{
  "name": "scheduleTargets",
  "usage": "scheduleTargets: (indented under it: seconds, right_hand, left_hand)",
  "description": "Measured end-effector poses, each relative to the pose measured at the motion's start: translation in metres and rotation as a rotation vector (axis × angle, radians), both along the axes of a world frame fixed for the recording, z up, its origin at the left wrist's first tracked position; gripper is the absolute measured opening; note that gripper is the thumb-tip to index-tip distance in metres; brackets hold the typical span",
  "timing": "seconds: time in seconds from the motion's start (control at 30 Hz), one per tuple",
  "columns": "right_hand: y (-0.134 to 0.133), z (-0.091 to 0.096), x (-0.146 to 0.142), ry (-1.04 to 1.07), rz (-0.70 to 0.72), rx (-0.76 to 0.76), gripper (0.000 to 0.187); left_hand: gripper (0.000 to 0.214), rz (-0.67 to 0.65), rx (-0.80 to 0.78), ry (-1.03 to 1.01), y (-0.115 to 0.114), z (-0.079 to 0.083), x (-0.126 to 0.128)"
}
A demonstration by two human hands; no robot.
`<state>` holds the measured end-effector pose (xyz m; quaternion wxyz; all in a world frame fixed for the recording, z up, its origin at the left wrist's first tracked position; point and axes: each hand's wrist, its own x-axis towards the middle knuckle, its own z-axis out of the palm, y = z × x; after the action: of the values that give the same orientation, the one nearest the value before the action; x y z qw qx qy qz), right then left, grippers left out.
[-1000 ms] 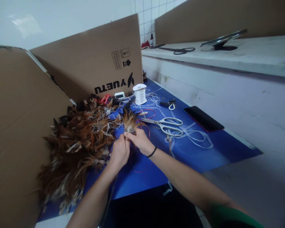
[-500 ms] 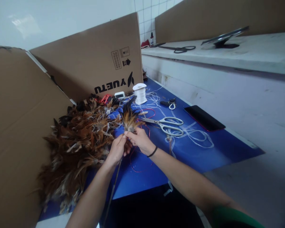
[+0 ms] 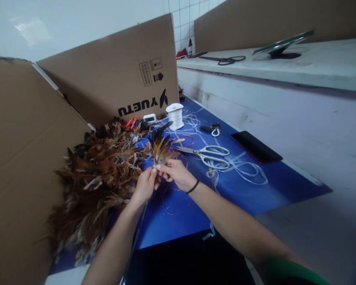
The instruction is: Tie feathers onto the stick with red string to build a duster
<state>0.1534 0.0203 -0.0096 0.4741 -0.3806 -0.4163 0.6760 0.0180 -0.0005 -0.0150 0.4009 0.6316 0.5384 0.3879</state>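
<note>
Item: feather bundle (image 3: 160, 149), small, brown and black with pale tips, fanned upward. Location: held above the blue table (image 3: 249, 190), just right of the feather pile and left of the scissors.

Left hand (image 3: 144, 185): fingers closed in a pinch on the base of the feather bundle, from the left.

Right hand (image 3: 177, 174): thumb and forefinger pinched on the same base from the right, fingertips touching those of the left hand. Black wristband (image 3: 192, 187) on the wrist.

Dark rod (image 3: 137, 235): thin, runs down from under the left hand toward the near edge; its upper end is hidden by the hand.

Red thread (image 3: 169, 204): loose loops on the table beneath both hands.

Feather pile (image 3: 97, 178): large heap of brown feathers, left part of the table, against the cardboard panel (image 3: 17, 158).

Scissors (image 3: 210, 155): white-handled, flat on the table, blades pointing toward the bundle, near the right hand.

White string (image 3: 249, 171): tangled loose lengths around and beyond the scissors.

Thread spool (image 3: 175, 117): white, upright, at the back of the table in front of the cardboard box (image 3: 121, 75).

Phone (image 3: 256, 147): dark, flat, screen up, at the table's right edge, well apart from the hands.

Small snips (image 3: 213, 130): between the spool and the phone.

Shelf (image 3: 284, 67): raised, right; carries black scissors (image 3: 227, 60).
</note>
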Motion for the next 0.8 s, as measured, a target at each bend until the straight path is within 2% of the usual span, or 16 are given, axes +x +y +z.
scheduleTargets:
  seconds: [0.2,0.37,0.43,0.53,0.6,0.8]
  right_hand:
    - [-0.001,-0.001,0.001,-0.091,-0.031,0.027,0.021]
    - [0.001,-0.003,0.003,-0.170,-0.098,0.036,0.019]
    - [0.001,-0.004,0.005,-0.224,-0.189,0.109,0.015]
    - [0.000,-0.004,0.004,-0.338,-0.354,0.341,0.008]
    - [-0.002,-0.003,0.001,-0.376,-0.383,0.440,0.007]
    - [-0.005,0.000,-0.009,-0.483,-0.360,0.462,0.018]
  left_hand:
    - [0.040,0.010,-0.089,-0.155,0.000,0.001,0.001]
    - [0.040,0.018,-0.198,-0.306,-0.003,0.010,0.004]
    - [0.041,0.026,-0.231,-0.343,-0.004,0.014,0.005]
    - [0.041,0.024,-0.258,-0.368,-0.005,0.016,0.005]
    - [0.041,0.012,-0.247,-0.365,-0.006,0.016,0.006]
    - [0.041,0.010,-0.182,-0.322,-0.006,0.009,0.011]
